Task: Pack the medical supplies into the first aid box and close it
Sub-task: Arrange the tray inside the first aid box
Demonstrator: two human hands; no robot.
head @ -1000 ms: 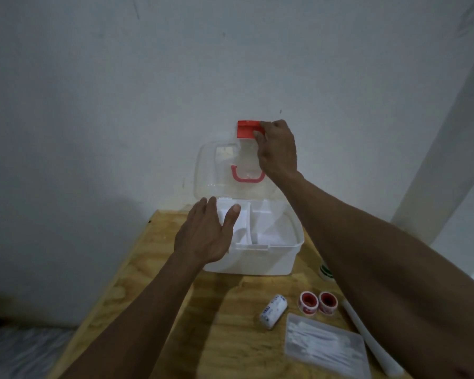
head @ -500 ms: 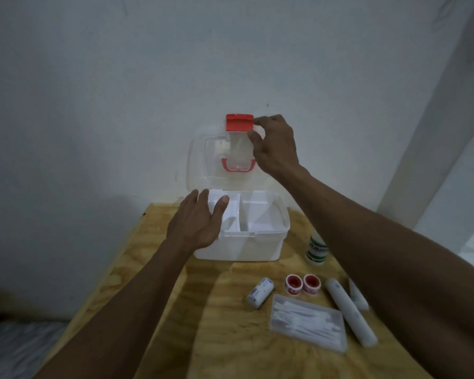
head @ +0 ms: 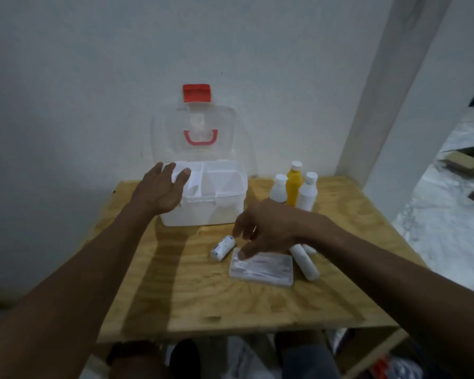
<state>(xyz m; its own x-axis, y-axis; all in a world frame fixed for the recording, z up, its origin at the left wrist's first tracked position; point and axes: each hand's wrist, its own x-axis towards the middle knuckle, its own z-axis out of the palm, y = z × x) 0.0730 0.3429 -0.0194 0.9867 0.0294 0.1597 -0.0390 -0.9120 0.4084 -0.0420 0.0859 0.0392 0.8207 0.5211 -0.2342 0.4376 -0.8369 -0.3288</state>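
Note:
The white first aid box (head: 203, 212) stands open at the back of the wooden table (head: 203, 305), its clear lid (head: 194, 132) with red latch leaning upright against the wall. My left hand (head: 159, 192) rests open on the box's left front rim. My right hand (head: 268, 228) hovers with spread fingers over the supplies, thumb touching a clear flat case of swabs (head: 261, 266). A small bandage roll (head: 222, 247) lies left of the case. Two long white rolls (head: 305, 262) lie to its right. The tape rolls are hidden under my hand.
Three bottles stand right of the box: two white ones (head: 308, 191) and a yellow one (head: 294, 187) between them. A white wall is close behind the table, a white pillar (head: 389, 91) at the right. Clutter lies on the floor beyond the table's right edge.
My right hand has let go of the lid's red latch and dropped to the supplies in front of the box. The lid stays up. The view has pulled back and tilted down.

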